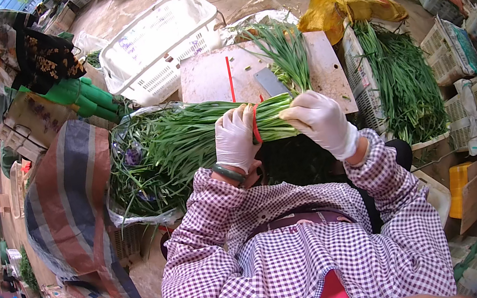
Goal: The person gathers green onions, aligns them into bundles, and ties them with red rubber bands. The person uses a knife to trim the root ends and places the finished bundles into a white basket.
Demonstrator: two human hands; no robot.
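My left hand [236, 138], in a pale thin glove, is closed around a bundle of green leafy stalks, perhaps garlic chives [197, 130], beside the red band [255, 124] that circles it. The bundle's leaves point left and its pale stem ends point right. At those ends is my right hand [317, 123], gloved too, with thumb and fingers pinched together; whether a stalk is between them cannot be told. Just beyond, a smaller loose bunch [291, 56] lies on a pale board [206, 75], next to a flat grey blade [271, 82].
A white plastic basket [162, 42] stands beyond the board. At right, a crate [362, 79] holds many more greens [403, 77] beside a yellow sack [338, 11]. Loose greens [142, 175] fill a plastic-lined container at left, near a striped sheet [71, 202]. Other people are farther off at left.
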